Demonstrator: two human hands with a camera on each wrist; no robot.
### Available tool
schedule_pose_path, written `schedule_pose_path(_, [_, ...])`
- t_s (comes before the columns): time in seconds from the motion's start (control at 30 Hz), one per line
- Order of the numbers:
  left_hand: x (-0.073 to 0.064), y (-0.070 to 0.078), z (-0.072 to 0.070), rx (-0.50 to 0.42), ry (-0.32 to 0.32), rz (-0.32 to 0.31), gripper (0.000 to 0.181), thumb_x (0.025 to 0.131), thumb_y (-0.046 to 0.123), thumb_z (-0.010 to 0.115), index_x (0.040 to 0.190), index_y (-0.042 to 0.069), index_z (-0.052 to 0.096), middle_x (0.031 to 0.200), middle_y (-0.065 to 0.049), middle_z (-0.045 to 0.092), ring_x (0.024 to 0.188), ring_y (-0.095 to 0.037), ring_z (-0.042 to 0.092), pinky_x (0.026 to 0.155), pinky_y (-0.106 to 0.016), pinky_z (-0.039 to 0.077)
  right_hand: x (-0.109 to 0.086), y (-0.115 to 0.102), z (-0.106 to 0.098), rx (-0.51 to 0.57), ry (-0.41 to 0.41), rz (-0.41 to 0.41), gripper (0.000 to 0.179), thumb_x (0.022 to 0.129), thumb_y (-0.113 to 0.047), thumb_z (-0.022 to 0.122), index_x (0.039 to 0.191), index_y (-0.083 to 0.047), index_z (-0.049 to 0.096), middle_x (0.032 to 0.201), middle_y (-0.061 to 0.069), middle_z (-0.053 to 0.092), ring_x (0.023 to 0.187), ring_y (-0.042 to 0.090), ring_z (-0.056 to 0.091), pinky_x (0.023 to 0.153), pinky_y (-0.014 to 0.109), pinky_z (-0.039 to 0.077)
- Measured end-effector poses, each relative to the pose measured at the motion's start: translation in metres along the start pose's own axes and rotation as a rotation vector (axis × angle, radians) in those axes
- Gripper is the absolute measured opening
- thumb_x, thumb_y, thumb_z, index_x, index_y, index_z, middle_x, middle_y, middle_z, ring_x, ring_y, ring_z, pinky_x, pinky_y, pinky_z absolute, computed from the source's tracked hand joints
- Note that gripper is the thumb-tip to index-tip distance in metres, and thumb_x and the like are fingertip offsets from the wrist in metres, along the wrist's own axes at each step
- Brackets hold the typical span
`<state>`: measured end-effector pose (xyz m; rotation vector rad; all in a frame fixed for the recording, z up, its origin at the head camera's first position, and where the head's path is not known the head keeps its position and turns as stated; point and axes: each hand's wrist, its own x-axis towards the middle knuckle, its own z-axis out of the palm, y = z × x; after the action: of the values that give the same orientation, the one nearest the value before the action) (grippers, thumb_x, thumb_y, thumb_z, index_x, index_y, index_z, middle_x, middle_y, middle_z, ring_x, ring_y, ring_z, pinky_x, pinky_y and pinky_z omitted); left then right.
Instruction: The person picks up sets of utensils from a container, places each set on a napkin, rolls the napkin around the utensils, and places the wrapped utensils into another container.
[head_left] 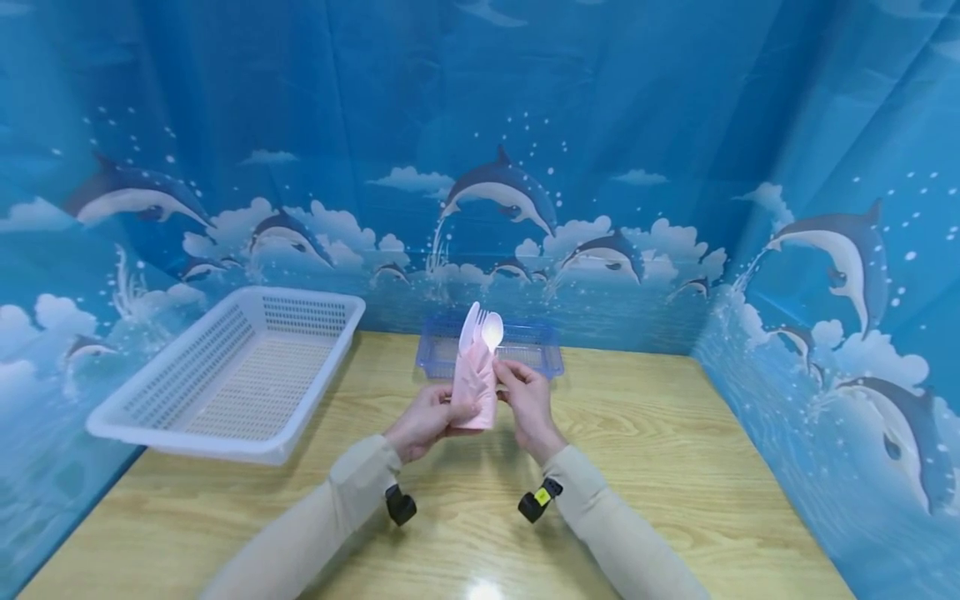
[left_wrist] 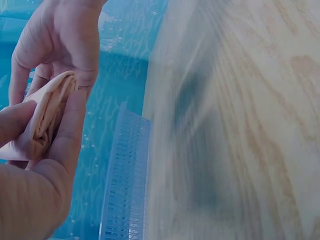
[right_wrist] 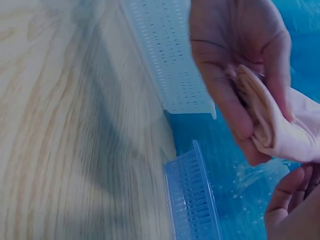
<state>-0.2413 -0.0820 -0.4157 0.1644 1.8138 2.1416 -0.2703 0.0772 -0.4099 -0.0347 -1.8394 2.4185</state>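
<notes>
A pink folded napkin (head_left: 474, 392) stands upright between my hands, wrapped round a white knife (head_left: 468, 327), a fork (head_left: 482, 320) and a spoon (head_left: 492, 330) whose upper ends stick out at the top. My left hand (head_left: 429, 418) grips the napkin's lower part, thumb in front and fingers behind. In the left wrist view, the napkin's folded bottom layers (left_wrist: 52, 107) show between the thumb and fingers. At its right edge, below the spoon's bowl, my right hand (head_left: 527, 402) pinches the cloth with thumb and fingers. The cutlery's lower ends are hidden in the wrap.
A large white basket (head_left: 300, 417) with perforated sides stands on the left of the wooden table (head_left: 660, 467). Behind the hands, a smaller blue see-through basket (head_left: 551, 350) sits at the back edge. Dolphin-print curtains (head_left: 637, 100) enclose the table at the back and sides.
</notes>
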Motion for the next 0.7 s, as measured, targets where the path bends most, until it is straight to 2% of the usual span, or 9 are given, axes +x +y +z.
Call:
schedule_pose_path(0.13, [-0.0004, -0.0022, 0.0014, -0.006, -0.013, -0.006, 0.032, 0.092, -0.003, 0.057, 0.122, -0.015, 0.052, 0.099, -0.008, 0.067, 0.086, -0.013, 0.068, 0.087, -0.036, 0.059, 0.0025, -0.0006, -0.0027, 0.036, -0.010, 0.027, 0.005, 0.092, -0.007, 0.065, 0.095, -0.005, 0.069, 0.079, -0.004, 0.065, 0.075, 0.007, 0.060, 0.060, 0.021, 0.050])
schedule_pose_path(0.33, [0.0003, -0.0053, 0.0048, 0.002, -0.025, -0.023, 0.036, 0.092, 0.000, 0.059, 0.125, -0.013, 0.052, 0.104, -0.011, 0.068, 0.087, -0.014, 0.069, 0.088, -0.037, 0.058, 0.0040, -0.0032, -0.0013, 0.018, 0.003, 0.021, 0.014, 0.093, -0.009, 0.065, 0.103, 0.001, 0.069, 0.083, -0.003, 0.066, 0.076, 0.007, 0.062, 0.061, 0.021, 0.053])
schedule_pose_path(0.5, [0.0014, -0.0061, 0.0063, -0.007, -0.013, -0.033, 0.037, 0.092, 0.001, 0.061, 0.125, -0.011, 0.053, 0.105, -0.011, 0.068, 0.087, -0.014, 0.069, 0.087, -0.034, 0.059, 0.0057, -0.0042, -0.0007, 0.039, 0.040, 0.009, 0.006, 0.092, -0.008, 0.067, 0.095, -0.005, 0.072, 0.081, -0.005, 0.067, 0.071, 0.006, 0.061, 0.060, 0.020, 0.052])
schedule_pose_path(0.6, [0.0017, -0.0052, 0.0057, -0.019, -0.011, -0.023, 0.036, 0.092, 0.001, 0.060, 0.125, -0.011, 0.053, 0.104, -0.010, 0.068, 0.087, -0.014, 0.069, 0.086, -0.033, 0.059, 0.0057, -0.0019, -0.0041, 0.016, 0.011, 0.011, 0.013, 0.094, -0.015, 0.066, 0.098, -0.004, 0.072, 0.082, -0.004, 0.068, 0.075, 0.008, 0.062, 0.063, 0.022, 0.054])
schedule_pose_path(0.7, [0.0016, -0.0035, 0.0028, -0.047, 0.001, -0.006, 0.036, 0.094, 0.000, 0.058, 0.127, -0.013, 0.051, 0.104, -0.011, 0.067, 0.088, -0.015, 0.069, 0.085, -0.033, 0.059, 0.0017, 0.0011, -0.0087, -0.083, -0.062, 0.016, 0.022, 0.096, -0.019, 0.064, 0.106, 0.000, 0.070, 0.083, -0.003, 0.066, 0.078, 0.009, 0.062, 0.065, 0.024, 0.055])
